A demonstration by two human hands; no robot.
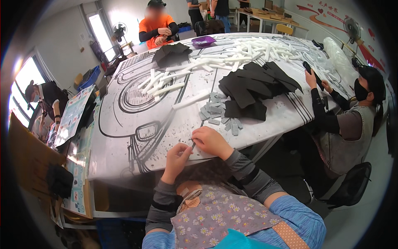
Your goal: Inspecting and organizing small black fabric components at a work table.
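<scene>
Close to the table's near edge, my left hand (177, 159) and my right hand (211, 141) meet, fingers pinched. Between their fingertips is a small dark grey strip (193, 145), mostly covered by the fingers. Just beyond my right hand lies a loose heap of small grey rectangular pieces (214, 110). Behind and to the right of that heap, black flat sheets (253, 85) overlap in a pile. One long white foam stick (191, 99) lies on its own to the left of the grey pieces.
A printed white sheet covers the table (120, 153). Many white sticks (215, 60) spread over its far part, by another black pile (172, 54) and a purple basket (203, 41). One person (348, 124) sits at right holding a black piece; another (155, 27) is across the table.
</scene>
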